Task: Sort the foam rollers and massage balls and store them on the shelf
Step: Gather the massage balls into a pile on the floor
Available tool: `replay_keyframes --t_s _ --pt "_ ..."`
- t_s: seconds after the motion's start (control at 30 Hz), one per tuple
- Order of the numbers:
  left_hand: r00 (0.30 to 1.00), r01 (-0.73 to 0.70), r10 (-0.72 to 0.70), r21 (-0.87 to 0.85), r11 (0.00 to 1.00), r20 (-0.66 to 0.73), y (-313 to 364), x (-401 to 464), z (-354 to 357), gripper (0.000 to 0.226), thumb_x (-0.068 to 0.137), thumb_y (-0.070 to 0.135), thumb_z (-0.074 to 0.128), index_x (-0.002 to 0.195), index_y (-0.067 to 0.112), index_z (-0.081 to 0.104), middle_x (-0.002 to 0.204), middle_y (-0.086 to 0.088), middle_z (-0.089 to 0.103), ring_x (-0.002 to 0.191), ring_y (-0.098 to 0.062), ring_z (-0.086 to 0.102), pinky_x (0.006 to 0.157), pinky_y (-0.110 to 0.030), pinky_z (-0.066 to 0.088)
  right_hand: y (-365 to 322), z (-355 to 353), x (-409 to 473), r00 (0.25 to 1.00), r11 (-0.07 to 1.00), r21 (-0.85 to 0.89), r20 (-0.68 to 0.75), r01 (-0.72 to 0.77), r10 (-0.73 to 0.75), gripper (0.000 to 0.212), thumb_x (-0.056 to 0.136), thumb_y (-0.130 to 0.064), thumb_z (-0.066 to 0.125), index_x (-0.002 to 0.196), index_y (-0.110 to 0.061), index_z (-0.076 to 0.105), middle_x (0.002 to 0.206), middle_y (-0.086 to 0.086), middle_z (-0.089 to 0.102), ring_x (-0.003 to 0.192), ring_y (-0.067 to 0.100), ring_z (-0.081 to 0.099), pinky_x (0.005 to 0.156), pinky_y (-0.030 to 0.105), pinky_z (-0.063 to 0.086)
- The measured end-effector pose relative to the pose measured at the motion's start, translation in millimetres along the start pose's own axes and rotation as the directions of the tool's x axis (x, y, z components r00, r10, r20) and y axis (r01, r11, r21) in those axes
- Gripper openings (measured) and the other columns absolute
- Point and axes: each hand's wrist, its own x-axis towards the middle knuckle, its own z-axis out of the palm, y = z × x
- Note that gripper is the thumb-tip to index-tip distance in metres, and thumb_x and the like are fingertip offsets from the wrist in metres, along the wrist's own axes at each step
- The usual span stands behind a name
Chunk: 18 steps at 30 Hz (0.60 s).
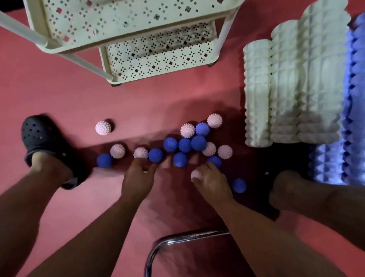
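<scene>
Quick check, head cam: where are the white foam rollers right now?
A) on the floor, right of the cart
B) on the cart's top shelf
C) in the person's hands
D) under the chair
A: the white foam rollers lie on the red floor, right of the cart, whose visible shelves hold none.

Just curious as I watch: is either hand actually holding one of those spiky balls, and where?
The right hand curls round a pale spiky ball, gripping its side. The left hand holds nothing.
</scene>
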Motion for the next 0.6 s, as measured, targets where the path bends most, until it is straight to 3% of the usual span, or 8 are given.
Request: replay_keyframes --t_s 0.1,0.2,0.33,0.4,0.5,0.6 --pt "0.999 0.037 -0.038 -0.033 0.999 -0.033 4.5 10.6 -7.1 0.025 0.093 0.023 0.063 0.107 0.002 0.064 0.105 -0.018 0.070 0.104 -0.036 0.063 0.077 -0.032 0.040 -5.9 -8.6 11.4 0.960 0.947 0.286 -0.192 -0.145 0.205 0.025 0.085 -0.032 0.075 0.102 -0.015 0.069 0.105 0.009 0.063 0.092 0.033 0.065 0.078 0.043 0.053" --pt "0.997 0.077 -0.078 -0.070 0.995 -0.004 7.5 5.7 -8.3 0.027 0.093 0.024 0.065 0.111 0.003 0.062 0.107 -0.015 0.068 0.105 -0.032 0.061 0.079 -0.030 0.037 -10.3 -11.5 25.1 0.918 0.861 0.449 -0.186 -0.238 0.351 0.021 0.084 -0.022 0.078 0.098 -0.008 0.072 0.101 0.015 0.067 0.094 0.035 0.066 0.085 0.043 0.053" --pt "0.994 0.099 -0.092 -0.139 0.985 0.053 6.5 -0.7 -0.1 0.029 0.089 0.036 0.066 0.101 0.010 0.063 0.091 -0.007 0.069 0.092 -0.028 0.066 0.074 -0.032 0.042 -9.9 -8.6 20.8 0.874 0.771 0.589 -0.211 -0.244 0.438 0.021 0.083 -0.017 0.080 0.100 -0.007 0.072 0.100 0.013 0.069 0.096 0.031 0.066 0.089 0.044 0.052" --pt "0.993 0.095 -0.086 -0.130 0.987 0.078 10.6 -9.2 6.2 0.026 0.091 0.033 0.067 0.104 0.011 0.064 0.094 -0.002 0.067 0.091 -0.022 0.063 0.077 -0.031 0.041 -2.3 -13.4 8.1 0.841 0.807 0.535 -0.292 -0.250 0.455 0.024 0.081 -0.017 0.081 0.102 -0.009 0.070 0.105 0.012 0.064 0.098 0.032 0.062 0.089 0.042 0.050" --pt "0.991 0.085 -0.072 -0.125 0.989 0.110 17.3 -24.7 18.7 0.022 0.092 0.030 0.067 0.105 0.014 0.060 0.098 -0.001 0.067 0.092 -0.022 0.062 0.080 -0.032 0.044 23.0 -24.1 -14.8 0.793 0.856 0.292 -0.333 -0.427 0.510 0.043 0.077 -0.029 0.084 0.113 -0.016 0.066 0.121 0.012 0.056 0.113 0.034 0.053 0.091 0.043 0.046" --pt "0.984 0.121 -0.098 -0.152 0.981 0.151 16.5 -34.5 32.4 0.024 0.091 0.031 0.069 0.108 0.018 0.060 0.099 -0.002 0.070 0.094 -0.024 0.067 0.088 -0.038 0.052 56.5 -23.7 -29.7 0.801 0.801 0.162 -0.083 -0.576 0.593 0.061 0.077 -0.034 0.084 0.128 -0.018 0.056 0.131 0.011 0.049 0.120 0.036 0.051 0.093 0.044 0.049"
